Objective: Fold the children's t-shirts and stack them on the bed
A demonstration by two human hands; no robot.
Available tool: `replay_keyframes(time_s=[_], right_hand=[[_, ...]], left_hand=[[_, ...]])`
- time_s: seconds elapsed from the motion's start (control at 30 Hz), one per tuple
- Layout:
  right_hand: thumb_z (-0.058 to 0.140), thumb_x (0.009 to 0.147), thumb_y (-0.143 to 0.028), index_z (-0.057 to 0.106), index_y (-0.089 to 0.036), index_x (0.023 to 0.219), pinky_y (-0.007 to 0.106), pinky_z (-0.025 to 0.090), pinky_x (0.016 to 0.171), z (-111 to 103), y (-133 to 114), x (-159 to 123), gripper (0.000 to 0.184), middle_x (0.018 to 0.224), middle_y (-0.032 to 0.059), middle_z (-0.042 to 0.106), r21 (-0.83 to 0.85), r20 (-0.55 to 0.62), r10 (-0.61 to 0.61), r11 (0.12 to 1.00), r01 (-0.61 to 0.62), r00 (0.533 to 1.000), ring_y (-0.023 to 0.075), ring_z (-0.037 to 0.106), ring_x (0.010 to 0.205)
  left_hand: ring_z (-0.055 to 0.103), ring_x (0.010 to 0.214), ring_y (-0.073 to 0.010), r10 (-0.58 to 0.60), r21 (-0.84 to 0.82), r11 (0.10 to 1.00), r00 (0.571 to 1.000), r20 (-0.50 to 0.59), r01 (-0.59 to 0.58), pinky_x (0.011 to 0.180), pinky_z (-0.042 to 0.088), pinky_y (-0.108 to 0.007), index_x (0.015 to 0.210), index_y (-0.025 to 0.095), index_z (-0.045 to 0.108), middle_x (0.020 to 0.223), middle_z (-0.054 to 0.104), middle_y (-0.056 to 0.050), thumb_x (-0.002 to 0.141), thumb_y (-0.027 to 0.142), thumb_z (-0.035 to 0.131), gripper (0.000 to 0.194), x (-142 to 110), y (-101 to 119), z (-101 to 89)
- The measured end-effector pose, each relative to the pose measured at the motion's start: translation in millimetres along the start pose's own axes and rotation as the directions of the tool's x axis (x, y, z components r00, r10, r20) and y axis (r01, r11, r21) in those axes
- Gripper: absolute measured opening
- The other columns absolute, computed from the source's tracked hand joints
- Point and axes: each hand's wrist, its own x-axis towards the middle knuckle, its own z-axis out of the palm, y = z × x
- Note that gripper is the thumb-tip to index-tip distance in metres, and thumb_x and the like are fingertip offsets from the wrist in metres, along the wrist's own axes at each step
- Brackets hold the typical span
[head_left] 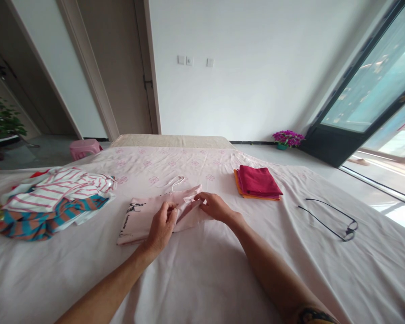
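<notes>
A pale pink garment (141, 218) with thin straps and a black print lies partly folded on the bed in front of me. My left hand (162, 227) is closed on its middle fold, fingers pinching the cloth. My right hand (216, 206) pinches the garment's right edge near the strap end. A white strap loop (175, 181) lies just beyond the garment.
A heap of striped clothes (54, 200) lies at the left. Folded dark red and orange cloths (258, 182) sit at the right. A black wire hanger (334, 220) lies farther right on the pink bedsheet (202, 270). A pink stool (85, 147) and potted purple flowers (288, 138) stand on the floor.
</notes>
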Motion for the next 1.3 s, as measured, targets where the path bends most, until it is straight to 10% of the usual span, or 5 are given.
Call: replay_keyframes(time_s=[0.37,0.53,0.67,0.9,1.3], right_hand=[[0.058,0.083,-0.019,0.065,-0.022,0.111,0.026,0.042,0.068,-3.7,6.8,-1.9,0.029,0.090,0.0029,0.073,-0.162,-0.128,0.281,0.940,-0.299,0.951,0.0191,0.066,0.081],[0.043,0.093,-0.015,0.058,-0.019,0.125,0.033,0.045,0.095,-1.3,-12.8,-3.9,0.036,0.122,0.0099,0.065,-0.183,-0.348,-0.013,0.982,-0.054,0.938,0.0208,0.060,0.111],[0.041,0.100,-0.030,0.037,-0.016,0.148,0.042,0.033,0.113,19.1,-17.3,-7.9,0.050,0.150,0.0138,0.044,-0.243,-0.114,-0.249,0.946,0.216,0.962,0.0235,0.037,0.140],[0.034,0.103,-0.039,0.033,-0.017,0.152,0.050,0.022,0.118,31.3,23.4,-10.0,0.053,0.159,0.0126,0.029,-0.378,0.050,-0.060,0.923,0.075,0.997,0.0238,0.025,0.147],[0.067,0.082,-0.019,0.073,-0.019,0.099,0.027,0.048,0.083,0.5,2.3,-5.5,0.018,0.097,0.0041,0.072,0.030,-0.039,-0.095,0.995,0.097,0.995,0.0165,0.065,0.088]], left_hand=[[0.057,0.121,-0.0215,0.467,0.337,0.731,0.796,0.386,-0.593,0.105,0.043,-0.040,0.124,0.021,0.055,0.129,0.063,-0.008,0.092,0.020,0.050,0.033,-11.9,-7.4,10.0],[0.042,0.138,-0.0281,0.422,0.447,0.558,0.703,0.573,-0.699,0.114,0.030,-0.054,0.146,0.026,0.041,0.152,0.045,-0.009,0.093,0.038,0.053,0.055,-15.2,-6.6,12.6],[0.035,0.143,-0.0290,0.412,0.491,0.524,0.711,0.570,-0.696,0.115,0.027,-0.054,0.151,0.027,0.034,0.155,0.039,-0.010,0.093,0.045,0.052,0.063,-19.0,-6.1,13.8],[0.056,0.125,-0.0212,0.495,0.346,0.656,0.728,0.474,-0.671,0.111,0.038,-0.044,0.126,0.026,0.060,0.132,0.064,-0.006,0.094,0.026,0.054,0.033,-13.5,-8.7,-1.9],[0.063,0.086,-0.0181,0.441,0.431,0.731,0.848,0.293,-0.529,0.079,0.049,-0.031,0.092,0.023,0.064,0.087,0.067,-0.002,0.083,0.008,0.057,0.019,-7.3,-8.5,2.4]])
